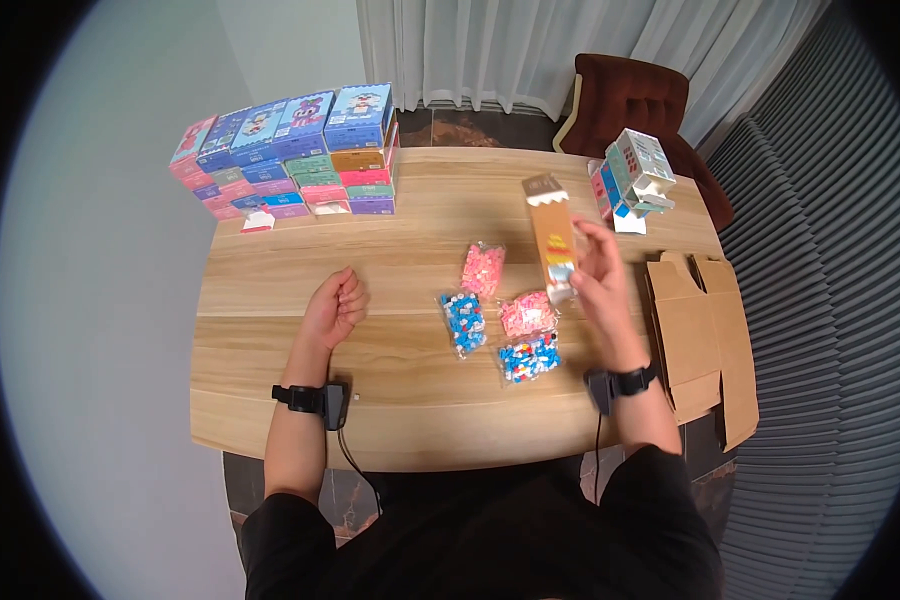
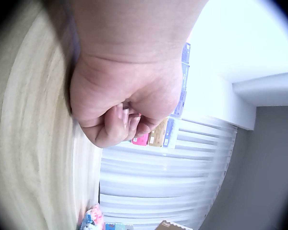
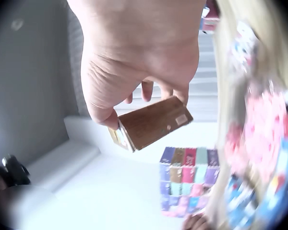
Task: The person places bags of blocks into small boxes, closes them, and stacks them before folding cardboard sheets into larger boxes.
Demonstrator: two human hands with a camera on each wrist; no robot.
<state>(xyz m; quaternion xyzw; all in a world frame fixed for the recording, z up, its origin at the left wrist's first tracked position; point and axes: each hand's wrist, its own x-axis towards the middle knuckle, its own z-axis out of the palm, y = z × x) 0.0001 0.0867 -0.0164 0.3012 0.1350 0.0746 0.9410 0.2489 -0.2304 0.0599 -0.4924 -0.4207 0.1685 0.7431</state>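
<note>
A brown box [image 1: 553, 235] with a white wavy edge is gripped by my right hand [image 1: 602, 280], thumb on one side and fingers on the other, above the table. In the right wrist view the brown box [image 3: 156, 123] hangs between thumb and fingertips of the right hand [image 3: 139, 62]. My left hand [image 1: 337, 308] rests at the table's left with its fingers curled; the left wrist view shows the left hand [image 2: 127, 96] holding nothing visible. Between the hands lie pink bags [image 1: 483, 270] [image 1: 528, 314] and blue-and-white bags [image 1: 464, 323] [image 1: 530, 358] of small pieces.
Stacked colourful boxes [image 1: 300, 150] stand at the table's back left. More boxes [image 1: 634, 172] stand at the back right. Flattened cardboard [image 1: 700, 335] lies along the right edge. A brown chair [image 1: 632, 95] is behind the table. A tiny white piece [image 1: 357, 397] lies near the left wrist.
</note>
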